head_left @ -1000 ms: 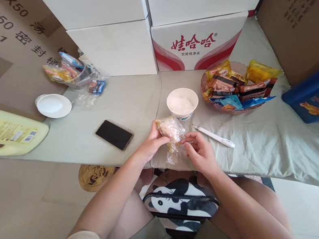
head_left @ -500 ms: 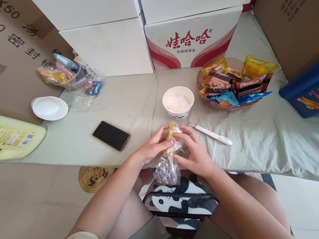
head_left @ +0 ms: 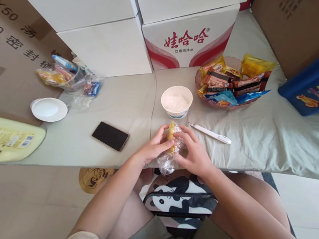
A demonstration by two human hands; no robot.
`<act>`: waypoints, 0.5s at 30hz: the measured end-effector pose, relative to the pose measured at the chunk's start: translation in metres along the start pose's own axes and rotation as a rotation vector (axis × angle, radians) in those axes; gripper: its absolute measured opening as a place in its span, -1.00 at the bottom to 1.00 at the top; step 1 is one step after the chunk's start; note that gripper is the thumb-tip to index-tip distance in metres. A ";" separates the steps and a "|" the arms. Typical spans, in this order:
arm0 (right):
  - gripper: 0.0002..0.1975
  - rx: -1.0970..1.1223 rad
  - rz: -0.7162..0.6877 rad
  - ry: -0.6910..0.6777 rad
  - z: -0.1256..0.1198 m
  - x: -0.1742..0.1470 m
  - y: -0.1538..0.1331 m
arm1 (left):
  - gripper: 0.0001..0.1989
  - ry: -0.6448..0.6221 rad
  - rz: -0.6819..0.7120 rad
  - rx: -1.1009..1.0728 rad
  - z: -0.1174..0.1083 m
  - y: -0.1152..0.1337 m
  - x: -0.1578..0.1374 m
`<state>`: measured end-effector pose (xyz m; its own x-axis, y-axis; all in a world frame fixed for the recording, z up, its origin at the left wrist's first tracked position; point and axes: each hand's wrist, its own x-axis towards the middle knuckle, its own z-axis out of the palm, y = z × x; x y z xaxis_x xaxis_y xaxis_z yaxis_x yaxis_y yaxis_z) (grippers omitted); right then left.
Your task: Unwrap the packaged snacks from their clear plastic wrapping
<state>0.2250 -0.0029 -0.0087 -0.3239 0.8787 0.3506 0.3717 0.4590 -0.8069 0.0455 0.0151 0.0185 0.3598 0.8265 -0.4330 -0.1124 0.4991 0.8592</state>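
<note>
Both hands are at the table's front edge, on a yellow item wrapped in clear plastic (head_left: 172,132). My left hand (head_left: 156,145) grips it from the left, thumb across its front. My right hand (head_left: 194,150) has its fingers curled onto the wrap from the right. Crinkled clear plastic (head_left: 167,164) hangs loose below the fingers. What the yellow item is cannot be made out. Just beyond the hands stands a white paper bowl (head_left: 176,102) with something whitish inside. A white pen-like cutter (head_left: 209,133) lies right of it.
A pink glass bowl (head_left: 197,89) holds several snack packets. On the left are a black phone (head_left: 111,135), a small white bowl (head_left: 49,109), a clear cup with packets (head_left: 76,80) and a yellow jug (head_left: 4,139). Boxes (head_left: 189,38) and a blue container (head_left: 313,89) stand behind.
The loose plastic below my hands has been gathered up and hangs shorter. My right hand's lower fingers have closed in slightly; the view has shifted a little.
</note>
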 end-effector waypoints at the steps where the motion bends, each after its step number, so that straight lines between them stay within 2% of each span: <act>1: -0.52 0.001 -0.007 0.003 0.000 0.000 0.000 | -0.33 0.002 0.002 -0.004 0.000 0.001 -0.001; 9: -0.60 0.052 -0.093 0.039 -0.004 0.000 -0.002 | -0.45 -0.050 -0.023 -0.165 -0.004 0.003 -0.002; 12: -0.54 0.029 -0.156 0.051 -0.006 0.000 -0.002 | -0.57 -0.054 -0.019 -0.232 -0.004 0.002 0.000; 15: -0.44 -0.014 -0.216 0.048 -0.007 0.001 0.000 | -0.70 0.024 -0.041 -0.308 -0.002 0.003 0.001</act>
<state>0.2303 -0.0018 -0.0050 -0.3553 0.7649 0.5373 0.3104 0.6387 -0.7040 0.0433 0.0178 0.0207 0.3478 0.8084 -0.4748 -0.3755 0.5842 0.7195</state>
